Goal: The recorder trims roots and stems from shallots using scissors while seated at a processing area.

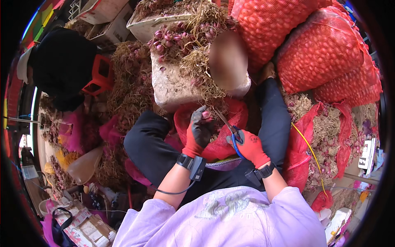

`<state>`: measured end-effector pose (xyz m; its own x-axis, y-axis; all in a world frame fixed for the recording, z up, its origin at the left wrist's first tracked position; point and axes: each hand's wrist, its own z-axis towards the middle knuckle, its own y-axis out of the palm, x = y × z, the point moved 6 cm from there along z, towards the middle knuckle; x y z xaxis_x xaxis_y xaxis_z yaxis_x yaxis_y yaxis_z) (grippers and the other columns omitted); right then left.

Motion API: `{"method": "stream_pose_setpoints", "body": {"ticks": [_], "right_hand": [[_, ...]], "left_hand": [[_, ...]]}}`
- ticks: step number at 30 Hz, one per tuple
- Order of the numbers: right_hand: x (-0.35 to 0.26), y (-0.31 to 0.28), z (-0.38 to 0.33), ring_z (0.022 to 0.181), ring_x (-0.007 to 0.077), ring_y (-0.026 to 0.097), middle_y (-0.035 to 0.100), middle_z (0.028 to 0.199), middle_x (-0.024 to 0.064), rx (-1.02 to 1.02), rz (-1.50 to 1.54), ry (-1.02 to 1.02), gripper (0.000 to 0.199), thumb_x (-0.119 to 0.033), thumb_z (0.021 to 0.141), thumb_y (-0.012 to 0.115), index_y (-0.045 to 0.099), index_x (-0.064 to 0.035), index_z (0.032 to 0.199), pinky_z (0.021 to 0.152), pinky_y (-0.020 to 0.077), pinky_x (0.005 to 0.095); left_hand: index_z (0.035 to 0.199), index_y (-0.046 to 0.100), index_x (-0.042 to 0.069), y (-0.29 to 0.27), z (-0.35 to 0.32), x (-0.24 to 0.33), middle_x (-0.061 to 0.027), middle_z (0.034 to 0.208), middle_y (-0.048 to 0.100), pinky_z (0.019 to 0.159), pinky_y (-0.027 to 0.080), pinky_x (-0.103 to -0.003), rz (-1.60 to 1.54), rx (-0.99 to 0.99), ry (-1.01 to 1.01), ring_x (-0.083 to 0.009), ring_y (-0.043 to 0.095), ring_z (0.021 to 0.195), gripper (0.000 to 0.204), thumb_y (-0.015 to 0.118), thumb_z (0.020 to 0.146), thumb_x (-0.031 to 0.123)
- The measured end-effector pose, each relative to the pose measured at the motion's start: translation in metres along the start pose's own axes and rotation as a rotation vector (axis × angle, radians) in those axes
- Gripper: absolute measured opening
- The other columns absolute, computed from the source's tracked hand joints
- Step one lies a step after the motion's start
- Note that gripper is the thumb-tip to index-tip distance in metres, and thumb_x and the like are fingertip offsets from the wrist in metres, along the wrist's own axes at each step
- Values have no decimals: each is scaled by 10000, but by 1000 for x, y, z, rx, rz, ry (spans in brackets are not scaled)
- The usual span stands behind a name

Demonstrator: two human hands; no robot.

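Observation:
My left hand, in a red glove with a dark palm, is closed around a pinkish-purple shallot at its fingertips. Close by on the right, my right hand, gloved in the same way, grips a pair of scissors by blue handles. The blades point up and left toward the dry stalks near the shallot; whether they touch them I cannot tell. Below both hands, a red mesh bag lies opened between my legs. Just beyond stands a dirty white foam box topped with shallots and dried stalks.
Full red mesh sacks are stacked at the far right. Another red bag and loose dried stalks lie beside my right leg. A red plastic stool and a person in black are at the left. A blurred patch hides part of the box.

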<state>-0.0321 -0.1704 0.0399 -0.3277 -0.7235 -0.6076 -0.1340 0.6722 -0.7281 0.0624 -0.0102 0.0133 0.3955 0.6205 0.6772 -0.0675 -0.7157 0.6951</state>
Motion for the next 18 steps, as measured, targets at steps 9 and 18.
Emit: {"method": "stream_pose_setpoints", "body": {"ticks": [9, 18], "right_hand": [[-7, -4, -4, 668, 318, 617, 612, 676, 148, 182, -156, -115, 398, -440, 787, 658, 611, -45, 791, 615, 464, 370], [-26, -18, -11, 635, 312, 587, 581, 656, 151, 72, 175, -42, 376, -402, 786, 675, 591, -37, 758, 593, 442, 370]], "left_hand": [[1173, 500, 38, 4, 2, -7, -85, 1072, 577, 935, 449, -381, -381, -83, -113, -229, 556, 1021, 314, 545, 906, 198], [1102, 546, 17, -12, 10, -2, -126, 1102, 589, 993, 412, -448, -486, -91, -10, -303, 548, 1067, 326, 517, 777, 22]]}}
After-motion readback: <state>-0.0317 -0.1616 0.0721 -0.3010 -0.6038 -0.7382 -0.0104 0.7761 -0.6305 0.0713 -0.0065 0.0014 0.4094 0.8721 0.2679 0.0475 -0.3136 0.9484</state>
